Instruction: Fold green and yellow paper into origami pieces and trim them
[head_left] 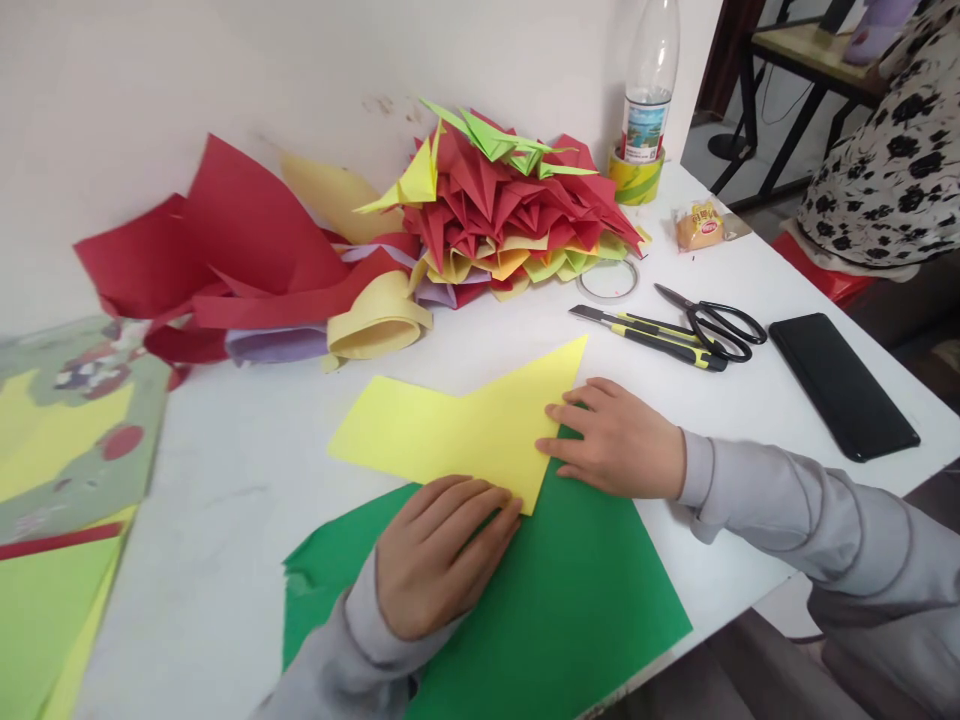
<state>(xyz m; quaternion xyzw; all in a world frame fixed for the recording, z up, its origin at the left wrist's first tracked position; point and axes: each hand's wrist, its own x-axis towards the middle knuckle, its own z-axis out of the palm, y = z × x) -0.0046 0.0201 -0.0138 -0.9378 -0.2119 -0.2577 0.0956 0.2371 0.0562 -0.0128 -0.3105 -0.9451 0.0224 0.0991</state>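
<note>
A folded yellow paper (457,430) lies partly on a green sheet (570,590), its upper right corner drawn to a point. My left hand (450,550) presses on the lower edge of the yellow paper, its fingers close together and bent. At the paper's right edge rests my right hand (611,440), palm down with fingers spread, fingertips on the yellow paper. Whatever lies under the left palm is hidden.
Behind are crumpled red sheets (262,230) and a pile of folded red paper shapes (510,200). To the right lie scissors (720,325), a cutter (652,340), a tape roll (607,278) and a black phone (844,385). A bottle (646,110) stands behind; a person sits at the right.
</note>
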